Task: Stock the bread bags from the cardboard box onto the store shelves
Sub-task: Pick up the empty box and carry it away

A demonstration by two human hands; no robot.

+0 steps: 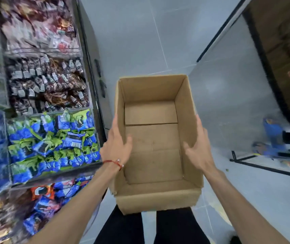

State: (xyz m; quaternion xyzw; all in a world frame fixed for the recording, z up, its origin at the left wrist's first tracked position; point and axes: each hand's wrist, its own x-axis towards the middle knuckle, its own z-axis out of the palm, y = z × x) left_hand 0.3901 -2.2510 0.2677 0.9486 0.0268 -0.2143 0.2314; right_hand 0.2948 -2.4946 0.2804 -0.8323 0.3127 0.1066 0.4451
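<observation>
An open cardboard box (184,95) hangs in front of me above the floor, with nothing inside it. My left hand (117,147) grips its left wall, thumb inside and fingers outside. My right hand (198,147) grips the right wall the same way. Blue and green bread bags (52,138) fill a shelf level to the left, just beside my left hand. More blue bags (52,199) lie on the level below.
The store shelves (94,71) stand along the left, with dark and reddish packets (47,81) on the upper levels. Grey tiled floor (140,36) stretches ahead. A dark-framed unit (256,50) stands on the right, with blue items (272,132) and a black frame (264,166) near it.
</observation>
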